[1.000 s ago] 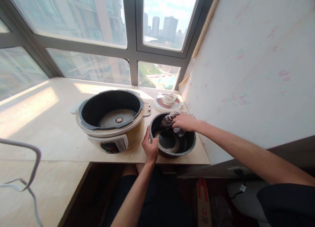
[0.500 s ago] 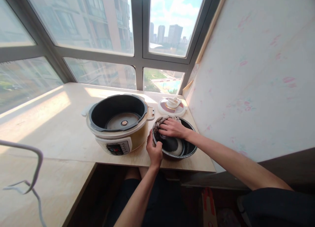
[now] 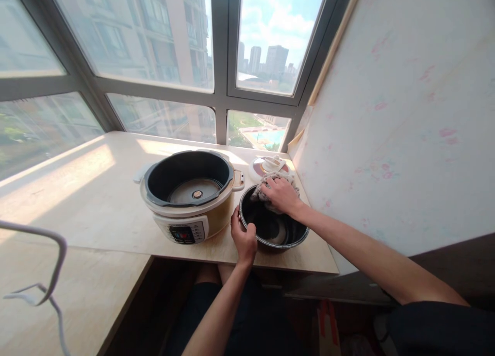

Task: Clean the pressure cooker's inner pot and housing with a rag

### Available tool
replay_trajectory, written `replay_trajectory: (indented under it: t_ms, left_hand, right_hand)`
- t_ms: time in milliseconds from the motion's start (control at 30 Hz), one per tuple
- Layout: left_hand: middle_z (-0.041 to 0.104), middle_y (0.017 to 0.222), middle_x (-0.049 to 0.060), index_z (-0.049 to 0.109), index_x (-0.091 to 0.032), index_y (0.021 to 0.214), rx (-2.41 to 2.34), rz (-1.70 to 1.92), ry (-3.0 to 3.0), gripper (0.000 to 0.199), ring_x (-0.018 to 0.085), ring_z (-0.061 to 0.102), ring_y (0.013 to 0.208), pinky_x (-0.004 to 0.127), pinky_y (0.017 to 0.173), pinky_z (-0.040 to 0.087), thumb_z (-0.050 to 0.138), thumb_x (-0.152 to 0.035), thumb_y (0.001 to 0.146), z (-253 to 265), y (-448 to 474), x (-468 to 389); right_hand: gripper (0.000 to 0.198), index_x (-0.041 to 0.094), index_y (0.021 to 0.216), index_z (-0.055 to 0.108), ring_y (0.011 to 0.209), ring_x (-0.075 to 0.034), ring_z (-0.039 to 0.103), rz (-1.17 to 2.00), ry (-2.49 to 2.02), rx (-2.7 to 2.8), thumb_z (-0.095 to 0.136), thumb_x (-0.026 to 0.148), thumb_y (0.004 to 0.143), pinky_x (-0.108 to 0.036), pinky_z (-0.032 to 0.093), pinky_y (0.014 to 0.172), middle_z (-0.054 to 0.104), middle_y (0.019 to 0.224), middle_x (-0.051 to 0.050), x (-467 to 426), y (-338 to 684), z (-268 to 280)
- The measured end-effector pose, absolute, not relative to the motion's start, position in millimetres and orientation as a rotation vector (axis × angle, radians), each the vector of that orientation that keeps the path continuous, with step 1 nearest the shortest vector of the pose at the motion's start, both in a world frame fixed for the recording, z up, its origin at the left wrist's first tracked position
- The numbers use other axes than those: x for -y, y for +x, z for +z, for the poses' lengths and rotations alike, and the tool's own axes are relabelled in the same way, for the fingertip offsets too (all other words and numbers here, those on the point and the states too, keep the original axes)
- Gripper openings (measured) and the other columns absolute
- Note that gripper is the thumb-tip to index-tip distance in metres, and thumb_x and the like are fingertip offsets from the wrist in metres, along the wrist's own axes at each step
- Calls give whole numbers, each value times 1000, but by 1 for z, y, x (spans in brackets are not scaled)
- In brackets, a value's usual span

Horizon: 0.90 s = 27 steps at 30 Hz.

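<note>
A black inner pot (image 3: 278, 237) stands near the front edge of the wooden counter. My left hand (image 3: 244, 237) grips its left rim, thumb toward the inside and fingers around the outer wall. My right hand (image 3: 281, 193) is closed on a crumpled, patterned cloth (image 3: 276, 178) at the pot's far rim, partly inside it. Left of the pot sits an electric pressure cooker (image 3: 220, 214), white and gold with a control panel, its lid off and its dark inside showing. Behind the pot lies the lid (image 3: 257, 168), partly covered by the cloth.
The counter (image 3: 96, 206) has a cut-out corner at the front, where my legs are. A grey bent metal rod or cable (image 3: 62, 253) stands at the left. Windows (image 3: 154, 36) rise behind, and a papered wall (image 3: 386, 114) bounds the right.
My right hand has moved the cloth from the pot's left inner wall to the right and up to its far rim. My left hand keeps its hold on the rim.
</note>
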<state>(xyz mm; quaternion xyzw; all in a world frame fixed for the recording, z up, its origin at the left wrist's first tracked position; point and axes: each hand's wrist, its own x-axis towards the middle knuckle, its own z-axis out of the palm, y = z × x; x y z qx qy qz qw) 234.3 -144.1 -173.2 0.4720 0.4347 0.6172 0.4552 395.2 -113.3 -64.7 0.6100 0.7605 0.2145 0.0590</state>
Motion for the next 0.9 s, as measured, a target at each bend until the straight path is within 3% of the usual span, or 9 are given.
replay_trajectory:
  t_ms: [200, 400, 567, 800, 900]
  left_hand:
    - [64, 139, 14, 62, -14, 135, -1110, 1528, 1206, 64, 29, 56, 135, 42, 120, 36, 57, -17, 71, -170, 234, 146]
    - [64, 140, 14, 61, -14, 136, -1100, 1548, 1163, 65, 29, 56, 134, 42, 118, 38, 55, -17, 72, -170, 237, 147]
    - [61, 143, 15, 59, -13, 138, -1090, 1548, 1142, 65, 30, 55, 136, 42, 119, 37, 55, -17, 73, -173, 240, 148]
    - [60, 144, 13, 58, -15, 139, -1074, 1538, 1144, 64, 28, 53, 137, 43, 120, 35, 52, -16, 75, -172, 240, 150]
    - [57, 148, 13, 56, -16, 141, -1076, 1523, 1151, 64, 28, 50, 140, 43, 122, 33, 50, -16, 77, -172, 240, 150]
  right_hand:
    - [35, 18, 117, 70, 97, -29, 69, 81, 2338, -1681, 56, 16, 85, -32, 45, 73, 71, 115, -16, 129, 422, -15]
    - [32, 21, 94, 74, 89, -26, 68, -370, 2247, -1714, 60, 12, 66, -28, 43, 66, 76, 96, -8, 162, 435, 8]
    - [30, 21, 82, 67, 80, -21, 63, -787, 2296, -1880, 63, 12, 54, -24, 41, 62, 72, 84, 0, 195, 425, -3]
    - [34, 18, 88, 67, 82, -17, 61, -1443, 2101, -2167, 64, 13, 55, -23, 46, 71, 69, 85, 4, 175, 409, -39]
    - [35, 17, 89, 68, 82, -17, 62, -1512, 2032, -2194, 64, 10, 55, -24, 47, 73, 70, 85, 3, 151, 398, -63]
